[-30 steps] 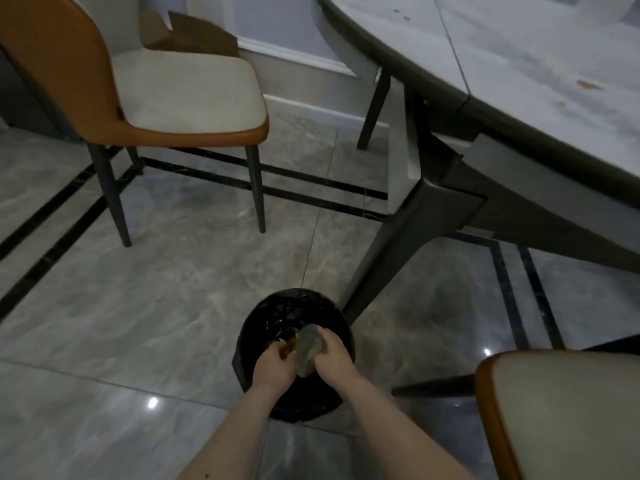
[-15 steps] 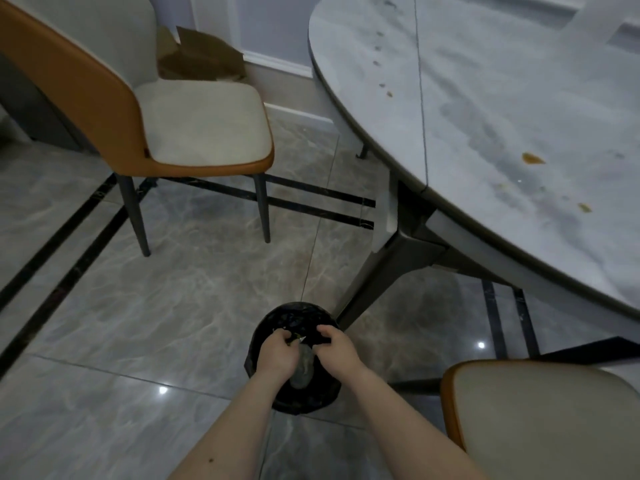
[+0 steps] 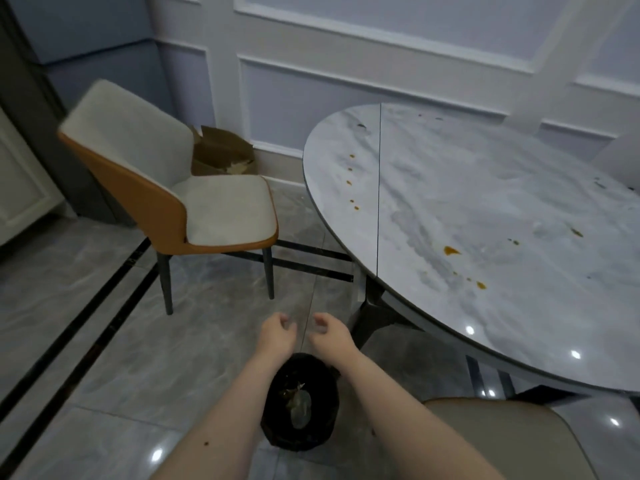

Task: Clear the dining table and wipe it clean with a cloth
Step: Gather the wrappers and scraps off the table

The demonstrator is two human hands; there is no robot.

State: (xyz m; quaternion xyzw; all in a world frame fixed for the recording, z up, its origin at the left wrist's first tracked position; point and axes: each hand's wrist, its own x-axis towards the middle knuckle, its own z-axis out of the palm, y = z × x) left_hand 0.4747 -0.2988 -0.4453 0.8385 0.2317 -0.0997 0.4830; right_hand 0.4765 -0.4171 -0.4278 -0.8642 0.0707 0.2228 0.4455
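Both hands, left hand and right hand, hang loosely curled, holding nothing. Bin with scraps sits below the wrists. Table, right of them, carries orange spots; a damp cloth, none visible, would likely lift them best.

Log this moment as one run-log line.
left hand: empty | right hand: empty | bin: holds scraps | table: stained, not yet wiped

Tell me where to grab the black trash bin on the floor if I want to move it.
Take the trash bin by its open top rim, reaching straight down from above. It stands upright on the floor below both hands, which hold nothing, and its bag-lined rim faces up, so opposite sides are likely easiest to grip.
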